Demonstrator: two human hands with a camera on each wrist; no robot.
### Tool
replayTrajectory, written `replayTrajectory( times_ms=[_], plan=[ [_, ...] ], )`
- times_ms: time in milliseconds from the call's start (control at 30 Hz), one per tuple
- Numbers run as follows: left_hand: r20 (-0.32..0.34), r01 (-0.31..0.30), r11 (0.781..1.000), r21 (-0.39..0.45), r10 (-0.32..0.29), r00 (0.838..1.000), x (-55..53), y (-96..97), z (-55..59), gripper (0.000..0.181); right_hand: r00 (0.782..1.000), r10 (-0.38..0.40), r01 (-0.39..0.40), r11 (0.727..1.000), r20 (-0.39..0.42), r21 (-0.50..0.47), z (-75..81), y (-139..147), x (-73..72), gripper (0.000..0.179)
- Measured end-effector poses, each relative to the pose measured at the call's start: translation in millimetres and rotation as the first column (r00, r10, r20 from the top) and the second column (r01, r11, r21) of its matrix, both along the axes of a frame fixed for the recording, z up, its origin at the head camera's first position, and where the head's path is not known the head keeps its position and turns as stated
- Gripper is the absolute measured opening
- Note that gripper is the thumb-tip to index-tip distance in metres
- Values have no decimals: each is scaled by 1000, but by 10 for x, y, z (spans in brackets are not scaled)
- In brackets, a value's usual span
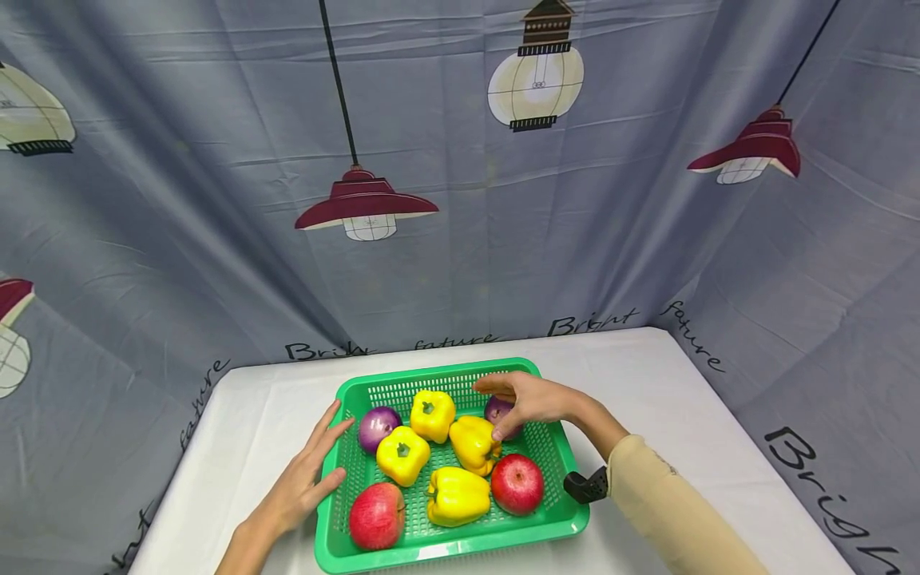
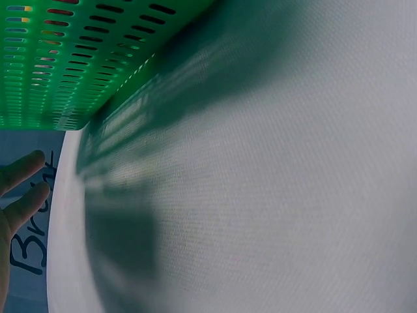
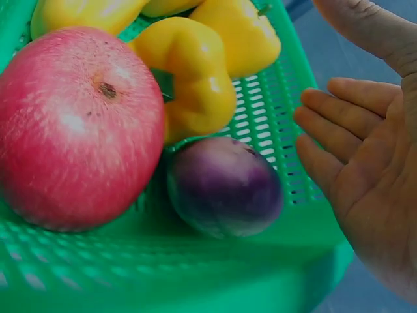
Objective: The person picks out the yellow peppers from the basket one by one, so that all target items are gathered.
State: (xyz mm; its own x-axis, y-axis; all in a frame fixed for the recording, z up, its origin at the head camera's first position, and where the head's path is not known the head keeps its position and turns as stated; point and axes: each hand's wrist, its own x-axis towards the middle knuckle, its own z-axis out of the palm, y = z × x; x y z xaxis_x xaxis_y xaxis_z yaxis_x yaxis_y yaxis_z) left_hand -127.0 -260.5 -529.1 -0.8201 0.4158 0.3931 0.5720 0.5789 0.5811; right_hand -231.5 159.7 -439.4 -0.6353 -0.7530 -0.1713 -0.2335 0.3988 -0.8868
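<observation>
A green plastic basket [image 1: 442, 551] with slotted walls holds red apples and yellow bell peppers, plus two glossy round purple vegetables. My right hand [image 1: 535, 399] hovers over the back right corner, thumb and fingers spread apart. Beneath it lies one purple vegetable [image 3: 225, 186], partly hidden by the hand in the head view. Beside that are a yellow bell pepper [image 1: 474, 444] and a red apple [image 1: 517, 484]. My left hand [image 1: 298, 483] is at the basket's left rim with fingers extended. Its fingers [image 2: 26, 202] show outside the slotted wall in the left wrist view.
Inside the basket's left half are another purple vegetable [image 1: 378, 429], a second apple [image 1: 377, 515] and more yellow bell peppers [image 1: 403, 455]. The basket stands on a white-covered table [image 1: 690, 447]. A grey curtain [image 1: 446, 279] with printed lamps hangs behind and beside it.
</observation>
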Motion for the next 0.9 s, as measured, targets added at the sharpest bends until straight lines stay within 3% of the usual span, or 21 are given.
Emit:
replayTrajectory(
  times_ms=[500, 767, 900],
  plan=[
    [0, 8, 1000, 10, -8, 1000, -11, 6, 10, 72, 1000, 0, 0, 998, -8, 60, -127, -208, -35, 87],
    [2, 8, 1000, 19, -8, 1000, -4, 14, 18, 72, 998, 9, -15, 994, 54, 104, -204, -274, -44, 90],
    [6, 2, 1000, 19, -2, 1000, 1, 9, 7, 71, 1000, 22, -21, 984, -2, 175, -211, -329, -41, 92]
  ],
)
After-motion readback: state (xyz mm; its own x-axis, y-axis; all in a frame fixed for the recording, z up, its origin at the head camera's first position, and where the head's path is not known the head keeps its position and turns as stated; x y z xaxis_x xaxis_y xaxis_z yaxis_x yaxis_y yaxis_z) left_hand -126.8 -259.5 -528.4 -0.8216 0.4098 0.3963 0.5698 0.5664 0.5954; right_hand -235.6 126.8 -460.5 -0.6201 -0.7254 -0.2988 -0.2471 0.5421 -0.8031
